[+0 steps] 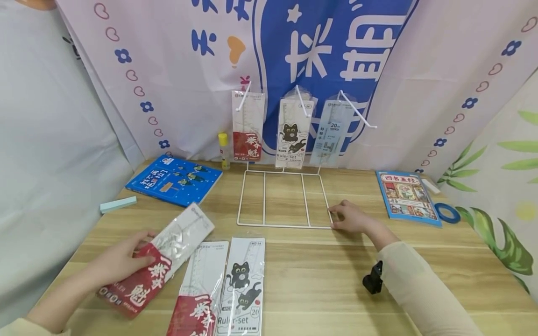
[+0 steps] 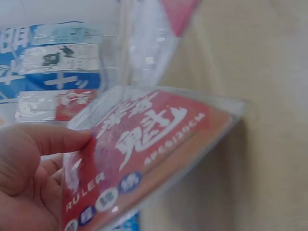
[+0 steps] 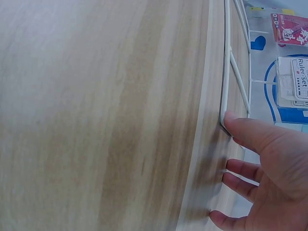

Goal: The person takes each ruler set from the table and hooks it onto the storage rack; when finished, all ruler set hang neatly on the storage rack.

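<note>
My left hand point(image 1: 126, 261) pinches a packaged ruler set point(image 1: 143, 277), a clear sleeve with a red lower part, between thumb and fingers. In the left wrist view this pack point(image 2: 144, 144) is tilted, its red end toward the camera. My right hand point(image 1: 350, 217) is at the front right corner of a white wire rack point(image 1: 286, 226), with thumb and index finger on the wire; the other fingers are spread in the right wrist view. From its hooks hang a red-and-white pack point(image 1: 248, 126), a black-cat pack point(image 1: 291, 133) and a blue pack point(image 1: 329, 133).
Another red ruler pack point(image 1: 195, 289) and a cat ruler pack point(image 1: 241, 284) lie at the table's front. At left are a blue book point(image 1: 176, 179), a pale blue bar point(image 1: 118, 204) and a glue stick point(image 1: 224, 151). At right are a book point(image 1: 407, 196), blue tape point(image 1: 447, 213) and a black object point(image 1: 373, 278).
</note>
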Action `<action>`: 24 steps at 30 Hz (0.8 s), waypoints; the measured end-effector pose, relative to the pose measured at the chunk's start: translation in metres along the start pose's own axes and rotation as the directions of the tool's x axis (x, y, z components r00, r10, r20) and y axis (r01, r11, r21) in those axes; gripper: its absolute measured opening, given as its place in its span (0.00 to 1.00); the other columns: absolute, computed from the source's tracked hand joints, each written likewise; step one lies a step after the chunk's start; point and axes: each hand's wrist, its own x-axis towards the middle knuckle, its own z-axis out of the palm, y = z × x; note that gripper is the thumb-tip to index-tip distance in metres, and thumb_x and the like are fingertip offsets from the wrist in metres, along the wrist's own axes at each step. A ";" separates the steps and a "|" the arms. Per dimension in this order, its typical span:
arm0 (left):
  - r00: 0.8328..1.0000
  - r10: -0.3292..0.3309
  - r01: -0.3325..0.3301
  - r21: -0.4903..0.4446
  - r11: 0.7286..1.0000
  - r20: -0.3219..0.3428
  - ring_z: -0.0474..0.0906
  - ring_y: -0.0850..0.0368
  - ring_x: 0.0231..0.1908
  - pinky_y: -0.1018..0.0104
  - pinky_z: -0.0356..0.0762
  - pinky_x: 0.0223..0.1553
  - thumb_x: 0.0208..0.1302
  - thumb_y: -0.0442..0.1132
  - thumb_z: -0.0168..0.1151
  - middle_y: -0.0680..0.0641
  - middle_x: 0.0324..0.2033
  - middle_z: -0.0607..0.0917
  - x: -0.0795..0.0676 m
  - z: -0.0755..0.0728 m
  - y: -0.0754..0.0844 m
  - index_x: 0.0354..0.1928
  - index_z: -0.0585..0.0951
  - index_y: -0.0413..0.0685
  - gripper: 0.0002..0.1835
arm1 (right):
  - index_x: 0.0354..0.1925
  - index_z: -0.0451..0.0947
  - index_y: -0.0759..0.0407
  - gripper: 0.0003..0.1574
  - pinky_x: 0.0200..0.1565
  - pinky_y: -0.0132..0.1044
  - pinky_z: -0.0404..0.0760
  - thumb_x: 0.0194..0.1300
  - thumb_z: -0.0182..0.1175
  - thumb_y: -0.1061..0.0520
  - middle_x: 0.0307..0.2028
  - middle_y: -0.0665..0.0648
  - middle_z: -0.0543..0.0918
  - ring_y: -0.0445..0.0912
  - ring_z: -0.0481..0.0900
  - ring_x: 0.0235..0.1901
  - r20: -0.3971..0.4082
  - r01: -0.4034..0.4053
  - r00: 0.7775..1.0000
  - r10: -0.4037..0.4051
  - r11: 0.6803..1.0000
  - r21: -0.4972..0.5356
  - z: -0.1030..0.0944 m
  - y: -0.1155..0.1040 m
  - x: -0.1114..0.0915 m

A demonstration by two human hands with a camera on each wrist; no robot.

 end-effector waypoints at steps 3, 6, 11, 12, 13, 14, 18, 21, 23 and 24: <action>0.998 0.045 -0.048 -0.085 0.995 -0.046 0.77 0.51 0.36 0.63 0.78 0.26 0.60 0.35 0.55 0.30 0.46 0.74 0.001 -0.010 0.017 0.59 0.59 0.34 0.28 | 0.57 0.67 0.66 0.32 0.48 0.54 0.69 0.57 0.61 0.54 0.44 0.66 0.69 0.58 0.69 0.45 -0.003 0.001 1.000 -0.001 1.000 0.000 -0.001 -0.001 0.000; 0.984 0.130 -0.142 -0.098 0.985 -0.122 0.78 0.55 0.31 0.64 0.78 0.24 0.61 0.32 0.54 0.33 0.43 0.77 0.001 -0.023 0.044 0.58 0.60 0.35 0.25 | 0.57 0.68 0.66 0.32 0.48 0.54 0.69 0.57 0.61 0.53 0.44 0.66 0.69 0.58 0.69 0.44 -0.001 0.007 1.000 -0.007 1.000 -0.003 -0.001 -0.001 0.001; 0.943 0.254 -0.289 -0.152 0.945 -0.213 0.79 0.56 0.27 0.62 0.80 0.23 0.62 0.31 0.53 0.36 0.38 0.79 0.006 -0.039 0.091 0.57 0.61 0.39 0.22 | 0.57 0.68 0.67 0.32 0.48 0.54 0.70 0.57 0.62 0.54 0.43 0.66 0.69 0.58 0.69 0.43 -0.008 0.012 1.000 -0.012 1.000 -0.001 -0.002 -0.002 -0.001; 0.938 0.266 -0.305 -0.165 0.938 -0.223 0.80 0.56 0.28 0.62 0.80 0.23 0.62 0.31 0.53 0.35 0.39 0.79 0.007 -0.042 0.100 0.57 0.60 0.39 0.22 | 0.56 0.68 0.67 0.32 0.48 0.54 0.70 0.57 0.62 0.54 0.43 0.66 0.69 0.58 0.70 0.43 -0.010 0.015 1.000 -0.015 1.000 0.000 -0.003 -0.003 -0.002; 0.933 0.274 -0.317 -0.175 0.932 -0.233 0.80 0.56 0.29 0.61 0.80 0.24 0.62 0.30 0.53 0.35 0.40 0.79 0.009 -0.044 0.107 0.57 0.60 0.39 0.22 | 0.56 0.68 0.67 0.32 0.48 0.54 0.70 0.57 0.62 0.54 0.43 0.66 0.69 0.58 0.70 0.44 -0.010 0.011 1.000 -0.011 1.000 0.000 -0.003 -0.004 -0.002; 0.929 0.281 -0.326 -0.174 0.929 -0.242 0.80 0.55 0.29 0.61 0.80 0.25 0.62 0.30 0.53 0.35 0.40 0.79 0.010 -0.046 0.114 0.57 0.61 0.39 0.22 | 0.56 0.68 0.67 0.32 0.48 0.54 0.70 0.57 0.61 0.54 0.43 0.66 0.69 0.58 0.70 0.44 -0.008 0.007 1.000 -0.007 1.000 0.001 -0.003 -0.004 -0.002; 0.924 0.283 -0.337 -0.195 0.921 -0.257 0.81 0.55 0.32 0.61 0.81 0.27 0.63 0.31 0.52 0.35 0.41 0.78 0.012 -0.050 0.132 0.57 0.61 0.39 0.21 | 0.57 0.68 0.67 0.32 0.49 0.55 0.69 0.57 0.61 0.53 0.44 0.66 0.69 0.59 0.70 0.44 0.000 0.000 1.000 0.000 1.000 0.009 -0.002 -0.005 -0.003; 0.923 0.285 -0.344 -0.222 0.912 -0.259 0.81 0.54 0.32 0.60 0.81 0.27 0.63 0.31 0.52 0.35 0.42 0.78 0.012 -0.051 0.140 0.56 0.61 0.39 0.21 | 0.56 0.69 0.66 0.33 0.48 0.55 0.70 0.57 0.62 0.51 0.43 0.66 0.70 0.58 0.70 0.43 -0.007 0.015 1.000 -0.015 1.000 0.023 -0.002 -0.004 -0.003; 0.922 0.282 -0.343 -0.226 0.912 -0.264 0.81 0.54 0.33 0.60 0.81 0.27 0.63 0.31 0.52 0.35 0.43 0.78 0.013 -0.052 0.143 0.56 0.60 0.39 0.21 | 0.56 0.70 0.64 0.33 0.46 0.53 0.71 0.57 0.61 0.47 0.42 0.66 0.70 0.57 0.70 0.42 -0.023 0.052 0.998 -0.052 0.998 0.017 0.000 0.001 -0.001; 0.922 0.279 -0.341 -0.223 0.913 -0.267 0.81 0.54 0.33 0.60 0.81 0.28 0.63 0.30 0.52 0.35 0.44 0.78 0.013 -0.052 0.145 0.56 0.60 0.39 0.21 | 0.56 0.70 0.64 0.34 0.45 0.53 0.71 0.57 0.61 0.46 0.41 0.66 0.70 0.58 0.70 0.41 -0.024 0.060 0.998 -0.060 0.998 0.018 -0.001 0.001 -0.002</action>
